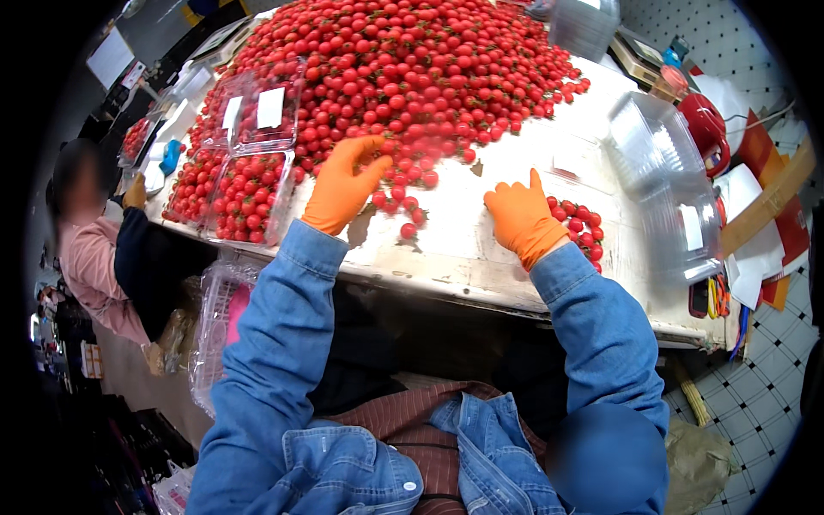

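A big heap of red cherry tomatoes (403, 69), some with green stems, covers the far side of the white table (463, 240). My left hand (345, 183), in an orange glove, is at the heap's near edge. Its fingers and thumb curve apart, with a gap between them, beside a few loose tomatoes (400, 204). Some tomatoes just beyond it are smeared by motion. My right hand (522, 216), also orange-gloved, rests low over the table with its index finger and thumb stretched out. A small group of tomatoes (587, 225) lies against its right side, partly hidden by the wrist.
Clear plastic clamshell boxes (249, 197) filled with tomatoes stand at the left. Stacked clear containers (657, 146) occupy the right edge, near a red object (705, 129) and a wooden strip (768, 197). Another person (94, 249) sits at the far left.
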The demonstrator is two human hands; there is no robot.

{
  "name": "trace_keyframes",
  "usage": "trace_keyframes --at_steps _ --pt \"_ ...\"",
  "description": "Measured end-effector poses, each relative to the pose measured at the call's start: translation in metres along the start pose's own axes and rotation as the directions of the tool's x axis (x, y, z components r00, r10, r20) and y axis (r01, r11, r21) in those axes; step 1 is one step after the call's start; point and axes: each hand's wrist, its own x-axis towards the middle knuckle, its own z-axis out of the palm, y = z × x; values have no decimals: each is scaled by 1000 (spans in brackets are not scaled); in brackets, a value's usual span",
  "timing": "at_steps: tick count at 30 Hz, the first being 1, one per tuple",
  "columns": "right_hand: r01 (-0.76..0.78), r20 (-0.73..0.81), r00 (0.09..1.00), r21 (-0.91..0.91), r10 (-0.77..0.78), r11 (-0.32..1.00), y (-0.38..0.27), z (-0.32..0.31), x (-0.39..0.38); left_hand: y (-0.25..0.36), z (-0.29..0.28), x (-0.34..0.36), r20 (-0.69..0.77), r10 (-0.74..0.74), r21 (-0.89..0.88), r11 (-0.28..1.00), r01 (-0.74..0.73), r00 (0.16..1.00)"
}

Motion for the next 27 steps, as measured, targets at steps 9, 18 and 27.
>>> trace_keyframes --at_steps 9,18,27 --pt "55 -130 991 291 -17 955 -16 9 27 -47 -23 -27 276 -185 368 927 74 943" --pt "82 -23 996 672 -90 736 -62 6 40 -24 22 -25 410 -95 303 952 -37 907" --pt "-47 102 981 950 -166 308 -54 14 57 -33 23 -19 445 -142 -21 985 169 884"
